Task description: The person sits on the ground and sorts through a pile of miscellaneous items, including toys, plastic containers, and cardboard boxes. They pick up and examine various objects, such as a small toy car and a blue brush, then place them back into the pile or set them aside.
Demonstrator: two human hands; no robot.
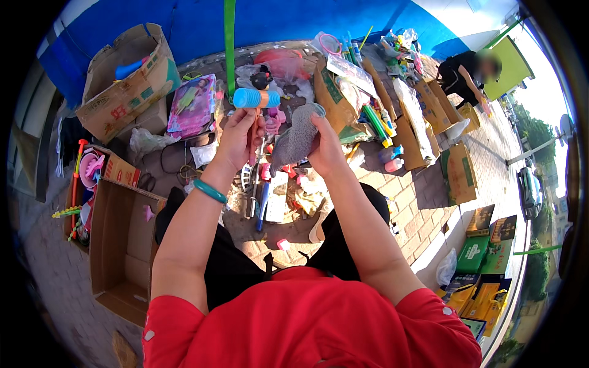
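Upright in my left hand (237, 138) is a toy hammer (248, 98) with a ribbed blue head and an orange handle. My fingers close around its handle just under the head. My right hand (326, 142) grips a grey cloth (297, 135), bunched and hanging down towards the left. Hammer and cloth are held apart at about the same height. Beneath them, small toys and scraps lie spread over the paving, among them a blue stick-like toy (263, 207) and pink pieces (273, 120). A black-haired toy head (261, 80) sits just behind the hammer.
An open cardboard box (124, 239) stands at my left, beside a box of toys (87, 184). A large carton (129, 83) and a boxed doll (192, 106) lie farther back. A toy-filled carton (338, 101) is ahead right. Another person (464, 76) bends over boxes at far right.
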